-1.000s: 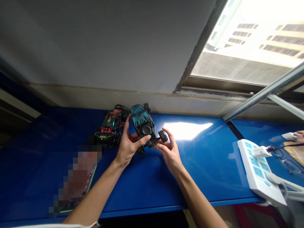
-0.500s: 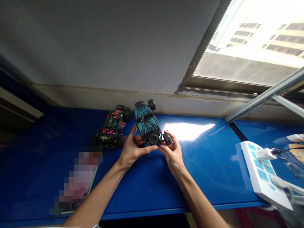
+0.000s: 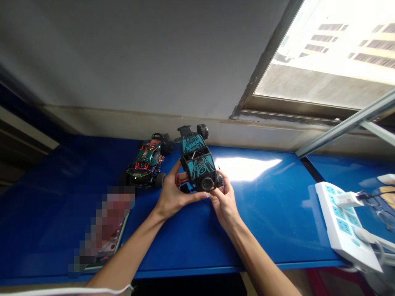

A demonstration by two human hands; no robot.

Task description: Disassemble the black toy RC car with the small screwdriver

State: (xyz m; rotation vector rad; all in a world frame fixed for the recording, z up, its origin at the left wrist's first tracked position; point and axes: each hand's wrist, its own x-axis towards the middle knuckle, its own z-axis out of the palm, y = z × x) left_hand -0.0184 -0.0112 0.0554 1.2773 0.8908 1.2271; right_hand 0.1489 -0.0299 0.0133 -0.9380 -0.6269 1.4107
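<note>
Between both hands is a black and teal toy buggy (image 3: 200, 164), raised off the blue table with its roof facing me. Its spare wheel lies nearest me, and one knobbly tyre sticks out at the far right corner. My left hand (image 3: 173, 196) is closed round the near left side, thumb along the near end. On the near right corner, by a wheel, my right hand (image 3: 224, 197) grips with thumb and fingers. The fingers under the buggy are partly hidden. Left of it, a green and orange toy car (image 3: 145, 162) stands on the table.
A blue table (image 3: 265, 222) runs along the wall. Near its left front lies a flat, partly blurred-out item (image 3: 108, 234). At the right sit a white power strip (image 3: 336, 222) with plugs and cables, glasses (image 3: 385, 220) and a metal frame bar (image 3: 342, 123).
The buggy has turned slightly in my hands, so its roof faces me more squarely and the near right wheel is more hidden. The green and orange car has stayed on the table.
</note>
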